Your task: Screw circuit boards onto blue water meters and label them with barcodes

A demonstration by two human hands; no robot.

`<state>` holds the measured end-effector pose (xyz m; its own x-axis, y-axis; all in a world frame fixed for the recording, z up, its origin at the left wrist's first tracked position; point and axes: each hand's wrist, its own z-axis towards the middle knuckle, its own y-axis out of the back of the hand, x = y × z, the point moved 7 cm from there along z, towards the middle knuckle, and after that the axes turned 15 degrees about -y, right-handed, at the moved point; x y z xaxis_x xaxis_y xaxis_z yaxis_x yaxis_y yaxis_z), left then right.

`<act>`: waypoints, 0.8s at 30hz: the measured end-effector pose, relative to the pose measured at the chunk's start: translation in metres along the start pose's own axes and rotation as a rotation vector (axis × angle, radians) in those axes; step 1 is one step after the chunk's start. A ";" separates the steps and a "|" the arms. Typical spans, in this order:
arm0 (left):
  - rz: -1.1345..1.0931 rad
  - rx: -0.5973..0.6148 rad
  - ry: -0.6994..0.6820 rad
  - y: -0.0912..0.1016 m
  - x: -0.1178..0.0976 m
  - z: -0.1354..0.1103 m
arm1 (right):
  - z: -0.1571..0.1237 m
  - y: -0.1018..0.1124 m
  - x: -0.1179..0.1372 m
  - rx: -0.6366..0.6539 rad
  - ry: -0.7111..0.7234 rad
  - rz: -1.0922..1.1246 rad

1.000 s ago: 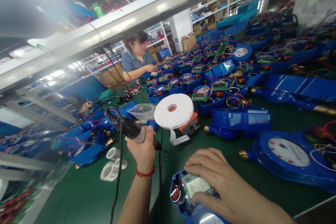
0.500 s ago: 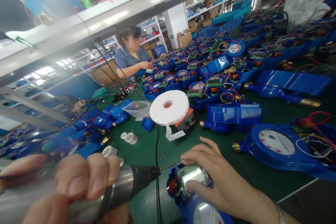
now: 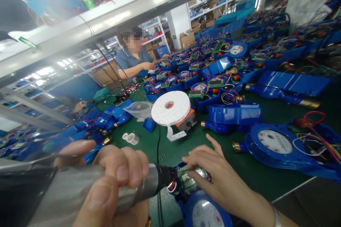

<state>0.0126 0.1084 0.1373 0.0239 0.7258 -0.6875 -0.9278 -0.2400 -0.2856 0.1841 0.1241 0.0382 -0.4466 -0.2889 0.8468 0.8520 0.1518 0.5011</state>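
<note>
My left hand (image 3: 112,181) is wrapped round a silver and black electric screwdriver (image 3: 149,184), held close to the camera, with its black tip at the top of a blue water meter (image 3: 197,205) at the bottom centre. My right hand (image 3: 213,173) rests on that meter. Its fingers press on the small display module (image 3: 188,181) set in the meter's open housing, the index finger stretched out.
A white label roll (image 3: 170,108) on an orange dispenser stands ahead, with a clear bag (image 3: 140,110) and white rings (image 3: 130,138) to its left. Several blue meters (image 3: 277,145) and wired housings cover the green table. A co-worker (image 3: 133,60) sits across. A steel rail (image 3: 119,14) runs overhead.
My left hand swung the screwdriver from upright down to level, then slid its tip right onto the meter. My right hand stayed on the display module.
</note>
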 end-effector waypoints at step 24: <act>0.029 -0.028 -0.010 -0.031 -0.011 0.003 | -0.002 0.000 0.002 0.008 0.010 -0.012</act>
<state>0.0400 0.1100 0.1557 -0.0070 0.7246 -0.6891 -0.9173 -0.2791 -0.2842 0.1837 0.1214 0.0391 -0.4540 -0.3006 0.8388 0.8442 0.1558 0.5128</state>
